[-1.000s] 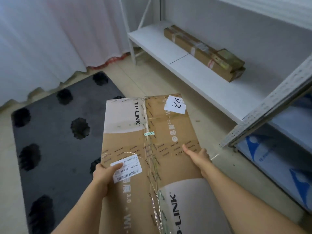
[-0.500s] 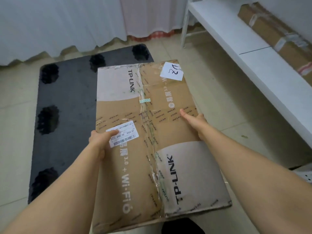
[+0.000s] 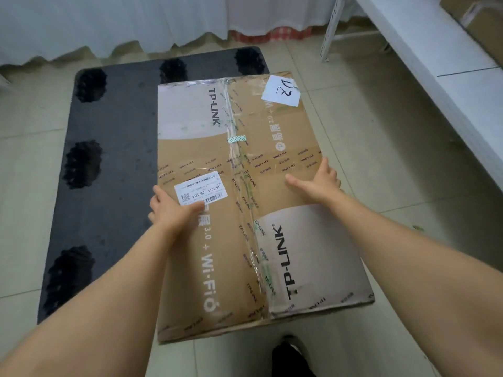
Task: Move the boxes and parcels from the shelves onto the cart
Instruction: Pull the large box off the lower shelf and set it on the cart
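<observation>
Item: box (image 3: 245,202), large flat carton, brown with pale panels, printed TP-LINK, sealed with clear tape. Two labels on top: white barcode label (image 3: 201,188) at centre left, handwritten slip (image 3: 281,91) at upper right.

Position: centre of frame, held above the floor. Its left and far part overlaps the cart (image 3: 117,159), a dark low platform with black round patches, centre left. Whether the box touches the cart yet cannot be told.

Left hand (image 3: 171,210): grips the left edge, thumb lying on top by the barcode label, fingers curled under and hidden.

Right hand (image 3: 315,183): clasps the right edge, thumb stretched across the top, fingers folded over the side.

Surroundings: white shelf (image 3: 435,58) at upper right, bearing another carton (image 3: 479,20) at the corner of frame; white curtain (image 3: 109,20) along the top; tiled floor (image 3: 381,159); dark shoe (image 3: 291,355) at bottom centre.

Step, as judged: carrying the box to the cart, set-down not yet done. The next move calls for shifting it left until it sits squarely over the platform, lowering it flat, then freeing the fingers from beneath.

Change: a second ago the shelf filled the right side and the cart lay at the far left; half a second ago it was nearer centre. Now the cart is straight ahead and the box reaches further over it. Both grips are unchanged.
</observation>
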